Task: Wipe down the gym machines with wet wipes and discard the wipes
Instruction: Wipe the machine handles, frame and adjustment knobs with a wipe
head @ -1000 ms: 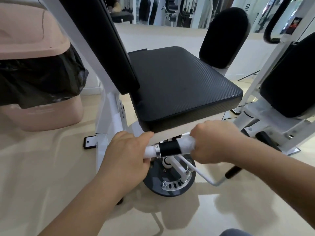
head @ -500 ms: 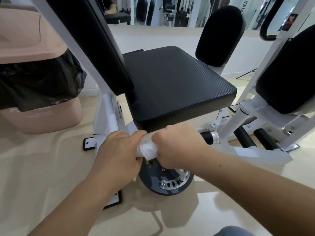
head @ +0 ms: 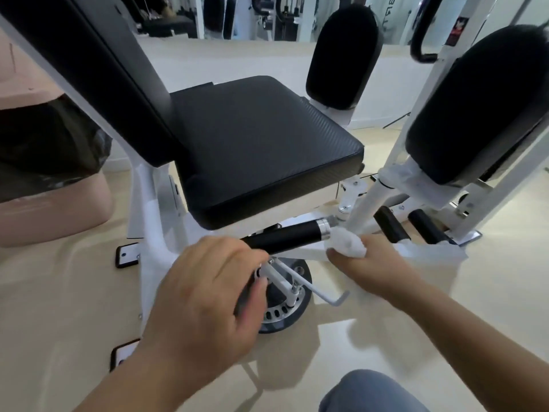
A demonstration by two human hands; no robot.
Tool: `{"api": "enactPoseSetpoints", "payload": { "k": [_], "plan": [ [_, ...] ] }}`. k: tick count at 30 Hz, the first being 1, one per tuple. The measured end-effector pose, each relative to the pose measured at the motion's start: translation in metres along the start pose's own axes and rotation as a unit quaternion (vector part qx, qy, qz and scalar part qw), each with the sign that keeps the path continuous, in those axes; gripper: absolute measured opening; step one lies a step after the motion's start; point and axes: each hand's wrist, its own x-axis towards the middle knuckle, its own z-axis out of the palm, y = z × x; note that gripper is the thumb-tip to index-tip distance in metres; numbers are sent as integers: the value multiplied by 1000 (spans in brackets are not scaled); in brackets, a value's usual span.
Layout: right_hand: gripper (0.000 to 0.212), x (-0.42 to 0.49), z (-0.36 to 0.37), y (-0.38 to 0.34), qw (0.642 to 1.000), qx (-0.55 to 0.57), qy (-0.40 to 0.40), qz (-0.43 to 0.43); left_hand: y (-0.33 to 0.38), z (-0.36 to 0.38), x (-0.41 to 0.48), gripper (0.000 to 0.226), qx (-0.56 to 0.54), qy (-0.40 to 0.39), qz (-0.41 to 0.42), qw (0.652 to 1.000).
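Hands come first in the head view: the right hand [head: 367,264] has its fingers curled tight round a white crumpled wet wipe [head: 346,244], so the wipe sits bunched on top of that hand. The wipe touches the shiny silver ring [head: 323,228] at the far end of the black round rubber handle [head: 285,237]. This handle is long and thin and runs from about 8 o'clock up to 2 o'clock. From the right fingers, its black part lies at about 10 o'clock, just beside them. The left hand [head: 205,295] is at the 8 o'clock end, fingers curled in; it looks like it holds that end, though the picture is blurry there. I think the next rub would slide along the handle toward the left hand. The flat black padded seat [head: 261,144] is at 12 o'clock from the handle. A pink plastic bin with a black bag [head: 59,215] stands at 9 o'clock, well apart, ready for the used wipe. A small red sticker [head: 457,28] at 1 o'clock and some grey letters [head: 373,0] at the top are too blurry to read.
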Motion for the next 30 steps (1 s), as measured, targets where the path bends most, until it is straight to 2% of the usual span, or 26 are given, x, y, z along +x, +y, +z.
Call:
{"api": "enactPoseSetpoints", "payload": {
  "k": [1, 2, 3, 5, 6, 8, 10, 11, 12, 14, 16, 19, 21, 23, 25, 27, 28, 30],
  "plan": [
    [19, -8, 8, 2, 994, 101, -10, 31, 12, 10, -3, 10, -35, -23, 34, 999],
    [17, -15, 18, 5, 979, 196, -16, 63, 20, 21, -7, 6, -56, -78, 34, 995],
    [17, -20, 29, 7, 957, 274, -25, 90, 25, 32, -11, 11, -66, -148, -5, 987],
    [25, -26, 43, 10, 913, 384, -53, 126, 23, 50, -13, 28, -93, -262, -176, 944],
    [29, -27, 49, 12, 891, 429, -74, 129, 19, 59, -12, 35, -139, -278, -271, 911],
    [28, -28, 58, 15, 853, 493, -114, 128, 16, 73, -5, 49, -283, -277, -437, 808],
    [33, -28, 65, 21, 837, 521, -127, 108, 22, 85, 3, 56, -421, -252, -511, 706],
    [39, -28, 68, 25, 828, 538, -125, 97, 29, 89, 8, 54, -459, -243, -524, 675],
    [43, -29, 69, 31, 815, 560, -121, 89, 36, 93, 12, 50, -477, -236, -525, 665],
    [46, -34, 69, 41, 784, 604, -116, 80, 50, 102, 16, 33, -476, -234, -502, 683],
    [48, -34, 65, 49, 767, 627, -109, 83, 60, 113, 19, 32, -459, -258, -468, 709],
    [48, -30, 56, 61, 776, 619, -72, 98, 77, 119, 26, 27, -432, -284, -449, 729],
    [40, -26, 47, 66, 771, 625, -40, 114, 84, 124, 34, 19, -376, -308, -429, 761],
    [33, -24, 39, 70, 775, 620, 7, 123, 90, 124, 46, 7, -318, -364, -400, 779],
    [32, -24, 34, 76, 800, 584, 70, 117, 96, 123, 58, 13, -283, -409, -384, 778],
    [43, -25, 27, 80, 819, 543, 154, 107, 97, 122, 62, 15, -289, -423, -393, 764],
    [45, -23, 24, 83, 811, 542, 194, 110, 94, 124, 62, 19, -300, -421, -412, 750],
    [34, -11, 25, 93, 781, 564, 230, 139, 84, 130, 60, 28, -305, -403, -476, 720]
  ]
}}
